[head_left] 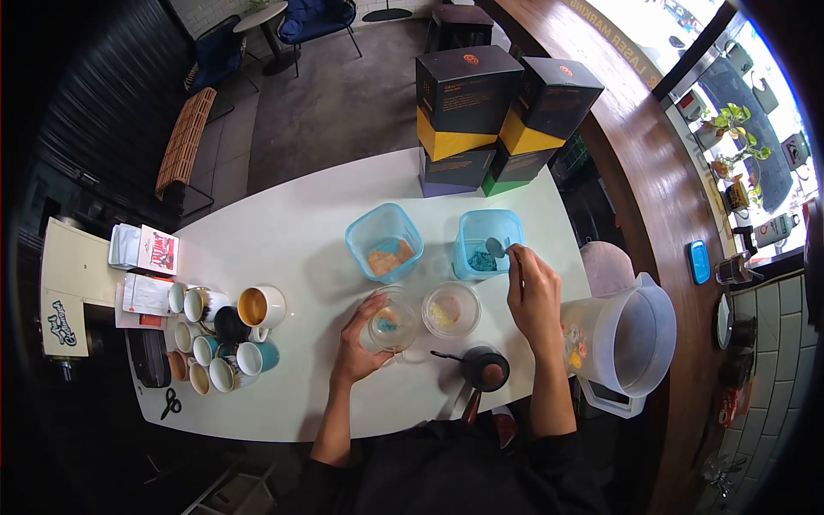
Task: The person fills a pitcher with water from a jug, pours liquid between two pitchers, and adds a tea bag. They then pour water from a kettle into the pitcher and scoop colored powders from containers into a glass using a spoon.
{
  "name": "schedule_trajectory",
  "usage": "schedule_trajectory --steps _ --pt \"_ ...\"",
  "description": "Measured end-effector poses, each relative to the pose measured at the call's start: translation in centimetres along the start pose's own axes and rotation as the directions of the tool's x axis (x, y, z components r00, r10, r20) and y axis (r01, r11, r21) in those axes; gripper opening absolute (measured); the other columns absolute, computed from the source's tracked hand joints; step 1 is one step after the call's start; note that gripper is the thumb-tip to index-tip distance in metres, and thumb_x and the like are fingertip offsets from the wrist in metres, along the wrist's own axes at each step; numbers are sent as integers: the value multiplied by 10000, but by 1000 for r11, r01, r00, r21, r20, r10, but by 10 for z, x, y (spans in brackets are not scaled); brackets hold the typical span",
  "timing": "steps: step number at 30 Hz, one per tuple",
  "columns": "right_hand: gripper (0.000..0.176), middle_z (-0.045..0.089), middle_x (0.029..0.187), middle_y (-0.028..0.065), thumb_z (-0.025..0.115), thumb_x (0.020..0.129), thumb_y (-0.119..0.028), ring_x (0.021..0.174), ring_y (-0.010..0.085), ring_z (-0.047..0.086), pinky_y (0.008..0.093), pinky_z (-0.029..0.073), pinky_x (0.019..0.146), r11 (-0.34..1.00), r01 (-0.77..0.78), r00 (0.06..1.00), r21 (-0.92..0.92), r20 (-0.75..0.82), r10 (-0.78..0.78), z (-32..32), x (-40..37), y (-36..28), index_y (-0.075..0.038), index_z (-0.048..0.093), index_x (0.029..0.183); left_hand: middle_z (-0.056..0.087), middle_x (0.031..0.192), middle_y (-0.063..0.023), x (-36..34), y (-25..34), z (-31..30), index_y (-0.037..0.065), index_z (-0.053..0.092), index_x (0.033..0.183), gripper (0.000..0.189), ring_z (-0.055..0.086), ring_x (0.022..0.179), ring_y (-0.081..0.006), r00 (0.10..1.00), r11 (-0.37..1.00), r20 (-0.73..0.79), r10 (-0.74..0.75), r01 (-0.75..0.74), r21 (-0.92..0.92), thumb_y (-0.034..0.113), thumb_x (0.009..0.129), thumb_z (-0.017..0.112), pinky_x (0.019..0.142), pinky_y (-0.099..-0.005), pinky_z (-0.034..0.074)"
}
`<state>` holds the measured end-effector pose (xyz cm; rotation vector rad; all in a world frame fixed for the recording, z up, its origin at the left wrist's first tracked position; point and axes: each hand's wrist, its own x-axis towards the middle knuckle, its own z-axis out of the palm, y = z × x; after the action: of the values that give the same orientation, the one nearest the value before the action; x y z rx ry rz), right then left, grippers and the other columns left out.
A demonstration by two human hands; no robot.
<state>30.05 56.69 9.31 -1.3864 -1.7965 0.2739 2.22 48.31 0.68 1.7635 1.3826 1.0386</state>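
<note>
My left hand [354,345] is wrapped round a clear plastic cup [396,309] with some teal and orange stuff at its bottom. In my right hand [534,287] is a small dark spoon [495,246], its bowl over a blue plastic container [491,223] that holds teal material. Another blue container [365,230], with pale orange material inside, stands to the left. Between my hands sits a second clear cup [451,311] with yellowish and pinkish bits. A small black pot [487,367] with a wooden handle is nearer to me.
Several mugs [259,306] cluster on the left of the white table [300,210], near black scissors [172,403]. Stacked dark boxes [468,90] stand at the far edge. A large translucent pitcher [614,339] is close to my right forearm. A wooden counter [639,172] runs along the right.
</note>
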Motion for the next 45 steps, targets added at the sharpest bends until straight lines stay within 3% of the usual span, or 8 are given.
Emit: schedule_trajectory --steps 7,11,13,27,31,34,37,45 --pt "112 664 795 228 526 948 -32 649 372 644 421 489 605 984 -178 981 -18 74 179 -2 7 9 59 590 955 549 1378 -142 5 0 -1 41 515 1350 867 496 1314 -306 997 995 6 -81 81 -59 89 576 903 1109 -416 402" --pt "156 599 632 175 517 970 -53 480 214 535 342 420 523 952 -293 956 90 38 291 1 3 17 68 606 931 544 1379 -151 6 -1 0 35 504 1359 877 506 1303 -306 997 995 7 -75 76 -59 97 582 905 1099 -414 411" --pt "229 480 536 4 486 1023 -123 467 45 450 236 342 439 947 -278 957 158 -41 288 5 1 21 31 606 904 543 1379 -153 7 2 0 33 502 1360 880 507 1300 -306 997 996 7 -75 75 -49 101 582 907 1097 -413 414" --pt "260 493 542 9 448 1038 -162 447 54 463 220 350 415 766 -344 847 543 -171 503 -16 -6 13 26 596 938 527 1391 -133 4 0 3 55 472 1392 922 522 1274 -276 997 996 6 -76 76 -36 80 581 910 1078 -403 433" --pt "231 506 559 23 475 1026 -142 484 64 491 240 363 435 800 -312 876 512 -171 451 -20 -5 12 29 609 946 523 1398 -130 4 -3 4 63 466 1398 926 520 1277 -277 996 995 14 -88 89 -41 78 584 908 1079 -402 433" --pt "126 578 628 141 536 959 -40 533 193 566 315 432 526 951 -261 962 164 -38 271 -20 3 7 49 624 967 532 1391 -134 5 2 4 56 482 1383 908 508 1293 -287 994 993 21 -105 106 -57 83 581 905 1092 -407 418" --pt "150 565 632 145 524 967 -48 492 130 481 288 385 492 993 -38 998 110 -52 44 -1 7 17 60 625 942 540 1382 -140 6 4 4 44 498 1368 888 499 1304 -297 993 991 18 -118 119 -54 86 578 902 1103 -410 406" --pt "171 516 580 101 528 977 -71 470 102 412 290 329 465 969 -198 980 146 64 191 -2 9 17 54 626 915 524 1397 -140 8 -1 3 50 473 1387 910 498 1305 -299 989 983 24 -148 150 -107 103 589 907 1095 -411 415"
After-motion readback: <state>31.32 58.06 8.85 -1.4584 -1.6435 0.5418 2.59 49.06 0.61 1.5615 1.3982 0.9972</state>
